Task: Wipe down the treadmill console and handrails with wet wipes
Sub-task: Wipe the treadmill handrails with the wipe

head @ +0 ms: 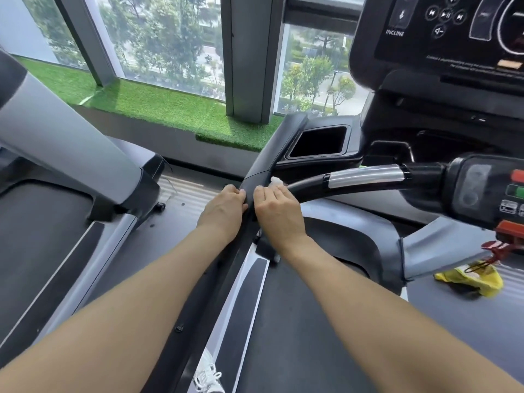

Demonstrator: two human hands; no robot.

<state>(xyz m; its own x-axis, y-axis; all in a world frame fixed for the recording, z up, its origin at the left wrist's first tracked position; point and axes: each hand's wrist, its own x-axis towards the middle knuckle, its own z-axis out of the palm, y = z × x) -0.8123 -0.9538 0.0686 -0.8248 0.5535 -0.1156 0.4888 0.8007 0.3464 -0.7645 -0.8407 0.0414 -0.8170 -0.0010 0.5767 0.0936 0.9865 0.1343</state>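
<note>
Both hands are on the black left handrail. Left hand has its grip curled round the rail; right hand grasps a white wet wipe just beside it. Console sits far right.

Bright daylight floods through the windows; wide-angle edges bend, detail slightly soft.

Second treadmill at left, grey upright. Green artificial turf strip along window sill. Window shows trees, street below. Yellow packet on deck at right, red safety cord dangling above it. White sneaker at bottom.
</note>
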